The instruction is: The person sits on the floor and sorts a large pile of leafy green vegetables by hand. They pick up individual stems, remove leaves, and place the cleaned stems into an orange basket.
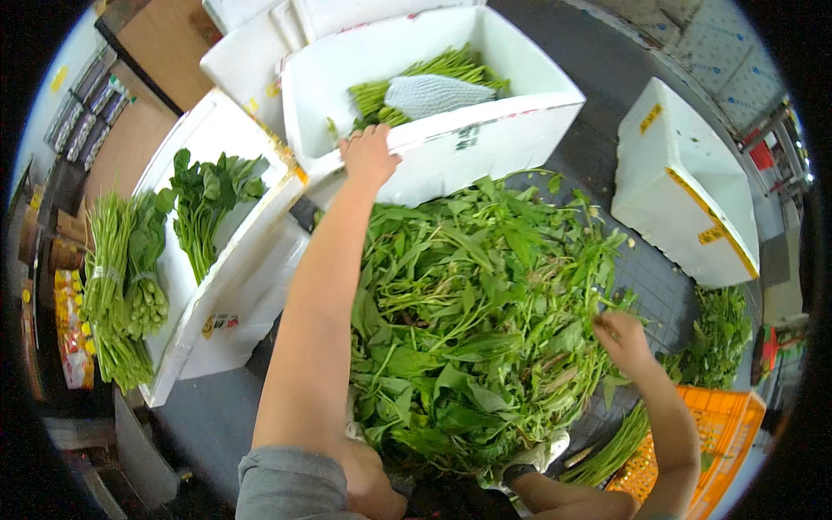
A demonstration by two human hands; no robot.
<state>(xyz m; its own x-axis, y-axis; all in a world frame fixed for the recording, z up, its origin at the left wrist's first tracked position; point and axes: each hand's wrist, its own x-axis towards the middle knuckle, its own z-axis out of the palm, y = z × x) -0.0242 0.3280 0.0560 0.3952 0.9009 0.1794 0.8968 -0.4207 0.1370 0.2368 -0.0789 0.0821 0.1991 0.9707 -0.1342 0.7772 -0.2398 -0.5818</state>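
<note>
A large heap of loose leafy greens (468,312) covers the floor before me. My left hand (372,155) rests over the near rim of a white foam box (520,133), its fingers curled over the edge. Inside that box lie bundled green stems (448,65) and a pale mesh foam sleeve (435,96). At the heap's right edge is my right hand (623,341), fingers bent close to the leaves; whether it pinches a stem cannot be told.
To the left, bunches of greens (107,279) lie on a white foam box and lid (221,273). Another foam box (699,221) stands tilted at right, near more leafy greens (721,331). An orange plastic crate (728,422) is at lower right beside thin green stems (608,448). My feet touch the heap.
</note>
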